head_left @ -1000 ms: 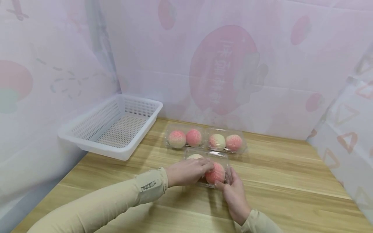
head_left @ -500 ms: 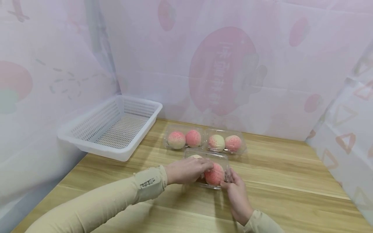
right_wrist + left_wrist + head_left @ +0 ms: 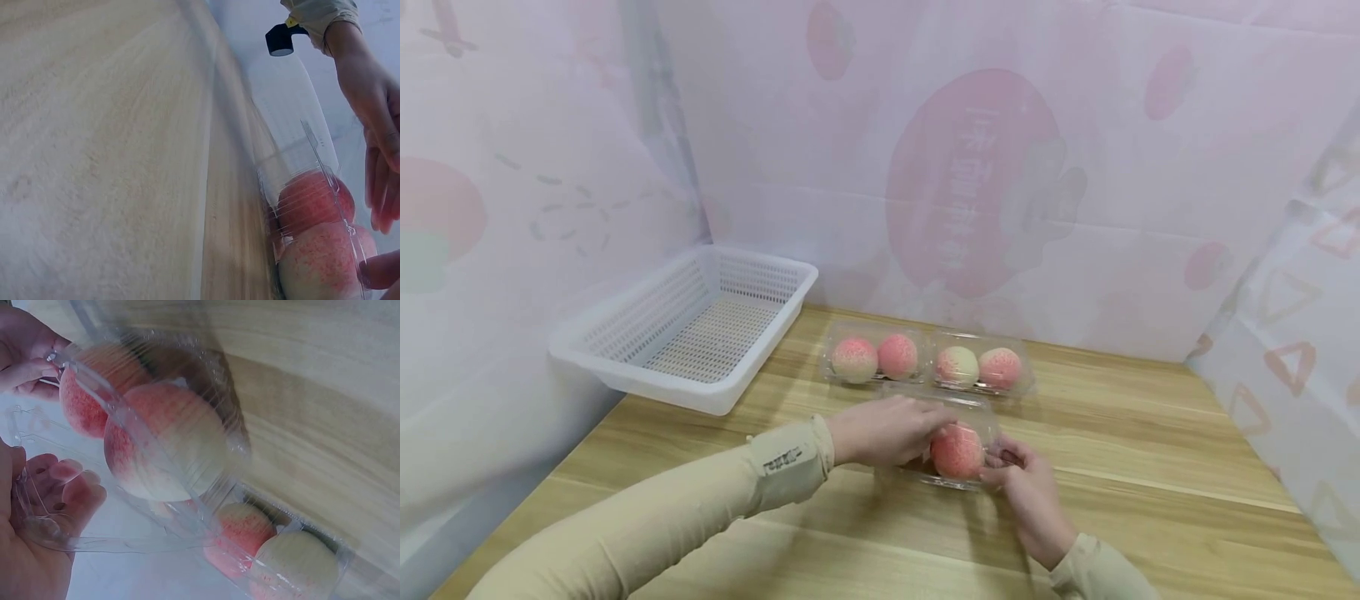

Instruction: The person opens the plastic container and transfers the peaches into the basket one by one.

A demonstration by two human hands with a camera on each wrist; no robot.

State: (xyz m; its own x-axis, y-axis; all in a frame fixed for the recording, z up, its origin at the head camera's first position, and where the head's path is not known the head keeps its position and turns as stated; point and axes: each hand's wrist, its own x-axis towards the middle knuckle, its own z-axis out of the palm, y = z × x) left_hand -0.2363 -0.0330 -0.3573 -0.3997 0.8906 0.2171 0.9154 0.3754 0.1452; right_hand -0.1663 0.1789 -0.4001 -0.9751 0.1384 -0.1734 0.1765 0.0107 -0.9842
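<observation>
A clear plastic clamshell box (image 3: 977,414) with two pink-and-cream peaches (image 3: 957,451) sits near the middle of the wooden table (image 3: 1150,500). My left hand (image 3: 887,432) reaches over its top and left side, fingers curled on the lid and hiding one peach. My right hand (image 3: 1030,492) pinches the box's right end. The left wrist view shows the peaches (image 3: 165,440) through the plastic, with my left hand (image 3: 37,550) curled round the box and my right hand's fingers (image 3: 22,369) on its far end. The right wrist view shows the box (image 3: 300,156), my left hand (image 3: 375,119) and a right fingertip (image 3: 381,270).
Two more clear boxes of peaches (image 3: 874,357) (image 3: 979,367) stand side by side behind the held one. A white perforated basket (image 3: 700,321) sits at the back left corner. Printed pale sheets wall in the table on three sides.
The box has shifted slightly right and toward me with both hands on it. My right hand has moved right and nearer, and my left hand now covers the paler peach.
</observation>
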